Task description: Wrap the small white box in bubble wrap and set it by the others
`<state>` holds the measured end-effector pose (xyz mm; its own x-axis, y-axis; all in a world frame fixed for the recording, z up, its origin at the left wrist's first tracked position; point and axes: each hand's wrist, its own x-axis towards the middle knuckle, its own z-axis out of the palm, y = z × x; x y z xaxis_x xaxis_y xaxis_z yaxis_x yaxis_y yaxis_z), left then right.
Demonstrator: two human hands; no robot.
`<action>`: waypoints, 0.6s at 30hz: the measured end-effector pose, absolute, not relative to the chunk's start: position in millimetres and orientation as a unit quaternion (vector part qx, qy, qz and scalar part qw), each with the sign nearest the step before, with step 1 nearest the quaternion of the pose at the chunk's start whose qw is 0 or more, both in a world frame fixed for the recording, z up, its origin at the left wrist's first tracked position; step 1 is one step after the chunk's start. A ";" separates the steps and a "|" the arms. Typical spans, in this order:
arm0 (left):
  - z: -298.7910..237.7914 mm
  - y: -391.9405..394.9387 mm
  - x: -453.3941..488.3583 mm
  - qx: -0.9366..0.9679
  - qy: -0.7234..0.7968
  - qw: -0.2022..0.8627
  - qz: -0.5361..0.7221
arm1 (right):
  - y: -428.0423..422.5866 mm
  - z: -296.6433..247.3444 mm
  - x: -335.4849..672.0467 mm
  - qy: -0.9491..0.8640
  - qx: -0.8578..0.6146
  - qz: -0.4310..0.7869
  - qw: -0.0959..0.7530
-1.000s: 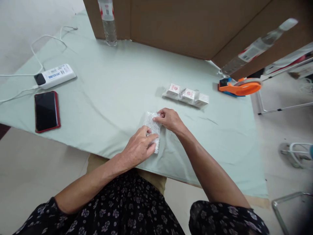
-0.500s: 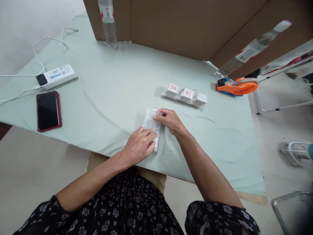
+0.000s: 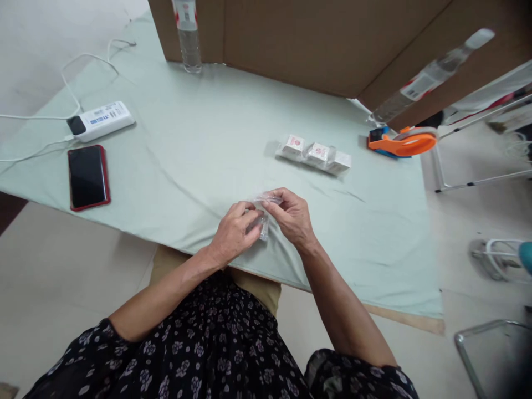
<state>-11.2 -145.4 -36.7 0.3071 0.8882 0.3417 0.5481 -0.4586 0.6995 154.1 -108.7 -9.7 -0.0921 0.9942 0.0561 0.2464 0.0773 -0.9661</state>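
Note:
Close to the table's front edge, both hands hold a small clear bubble-wrap bag (image 3: 264,226). My left hand (image 3: 238,230) grips its left side, fingers curled over it and hiding part of it. My right hand (image 3: 291,215) pinches its upper right edge between thumb and fingers. The bag is tilted up, with its top edge raised towards me. Beyond my right hand lies a clear plastic pack of three small white boxes (image 3: 315,154), two of them with red print on top.
A green cloth covers the table (image 3: 399,233). A cardboard panel (image 3: 291,44) stands at the back, with water bottles (image 3: 191,50) before it. An orange tape dispenser (image 3: 401,142) sits right. At left lie a phone (image 3: 88,177), a white power bank (image 3: 103,121) and cables.
The bubble-wrap bag was lying nearly flat; now its upper end is lifted and tilted. My right hand has turned and pinches the bag's top edge. The view has shifted slightly.

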 end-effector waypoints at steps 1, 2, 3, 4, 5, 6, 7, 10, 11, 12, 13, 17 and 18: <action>-38.9 -147.0 -9.7 0.760 0.476 0.227 0.381 | -113.1 -9.2 153.4 -0.604 -0.522 0.420 0.431; -41.2 -148.6 -8.2 0.746 0.488 0.220 0.397 | -117.2 -8.8 152.7 -0.612 -0.524 0.404 0.433; -43.4 -150.1 -6.6 0.733 0.500 0.214 0.410 | -121.0 -8.6 152.1 -0.620 -0.526 0.388 0.434; -45.6 -151.3 -5.1 0.720 0.511 0.208 0.420 | -124.5 -8.5 151.5 -0.627 -0.526 0.374 0.435; -47.7 -152.2 -3.8 0.709 0.523 0.203 0.428 | -127.8 -8.3 151.0 -0.635 -0.526 0.363 0.434; -49.6 -152.8 -2.6 0.698 0.534 0.199 0.435 | -131.0 -8.2 150.4 -0.643 -0.524 0.352 0.434; -51.1 -153.2 -1.6 0.687 0.544 0.193 0.441 | -134.1 -8.0 149.9 -0.651 -0.522 0.342 0.433; -52.9 -153.2 -0.4 0.667 0.569 0.177 0.448 | -143.6 -6.9 148.0 -0.672 -0.517 0.310 0.429; -52.2 -153.1 -0.6 0.668 0.571 0.175 0.443 | -146.7 -6.6 147.4 -0.678 -0.518 0.301 0.426; -51.1 -152.9 -1.1 0.673 0.571 0.177 0.435 | -149.6 -6.4 146.7 -0.683 -0.521 0.293 0.421; -49.6 -152.8 -1.8 0.681 0.569 0.181 0.424 | -152.4 -6.4 146.1 -0.687 -0.524 0.286 0.415; -43.0 -151.6 -5.6 0.703 0.562 0.214 0.381 | -160.2 -8.9 145.5 -0.695 -0.534 0.277 0.394; -41.8 -151.1 -6.5 0.705 0.560 0.224 0.373 | -161.3 -10.1 145.9 -0.696 -0.536 0.277 0.390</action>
